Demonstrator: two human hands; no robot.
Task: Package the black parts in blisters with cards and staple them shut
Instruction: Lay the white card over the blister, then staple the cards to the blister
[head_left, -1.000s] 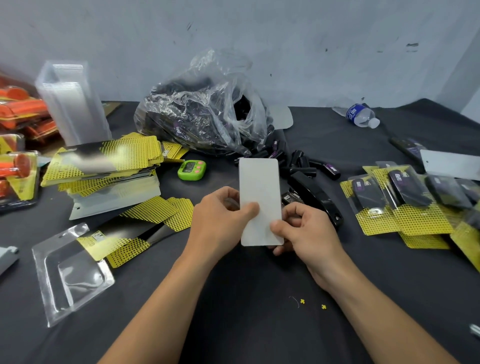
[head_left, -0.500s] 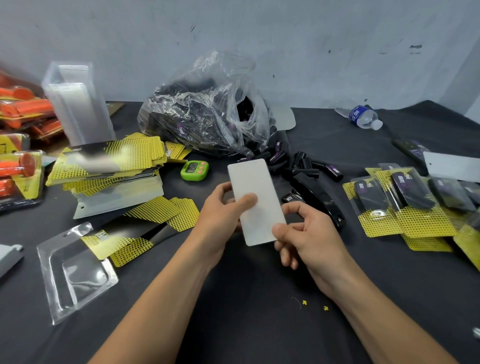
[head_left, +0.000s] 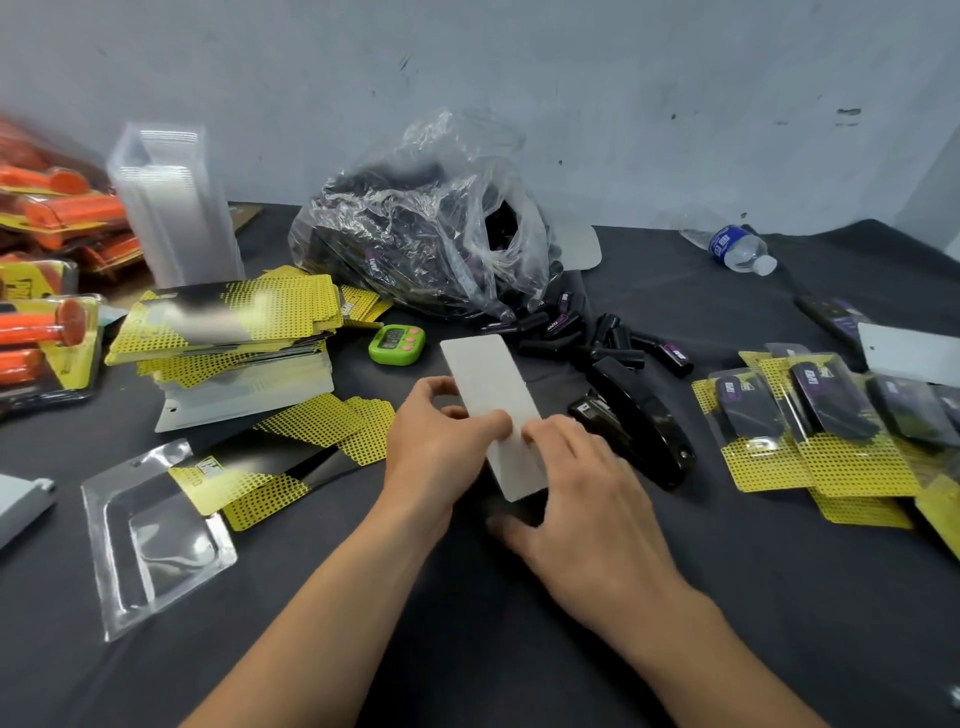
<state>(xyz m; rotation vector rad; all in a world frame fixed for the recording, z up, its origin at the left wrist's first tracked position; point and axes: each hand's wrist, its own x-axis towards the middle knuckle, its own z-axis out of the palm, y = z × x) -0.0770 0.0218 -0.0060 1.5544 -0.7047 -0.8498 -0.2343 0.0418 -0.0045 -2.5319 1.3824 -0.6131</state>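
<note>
Nearest, two bare forearms reach over the dark cloth-covered surface (head_left: 779, 597). The left hand (head_left: 436, 447) has its grip clamped on a plain pale-grey rectangular card (head_left: 491, 384), thumb on the face and fingers curled behind the left edge. The card is held above the surface with its top leaning left. The right hand (head_left: 587, 499) lies against the card's lower right edge with its grip apart. Its fingers are loosely spread, the index fingertip touches the card's face just beside the left thumb, and the thumb stretches below the card's lower end.

Left of the hands an empty clear plastic blister (head_left: 156, 540) lies flat, a yellow-and-black printed card (head_left: 244, 480) across its upper corner. Just right of the hands sits a glossy black stapler (head_left: 644, 436); farther right, finished yellow-backed packs (head_left: 831, 447) overlap. Beyond, loose black parts (head_left: 613, 345) spill from a crumpled clear plastic bag (head_left: 415, 234), near a small green timer (head_left: 397, 344).
</note>
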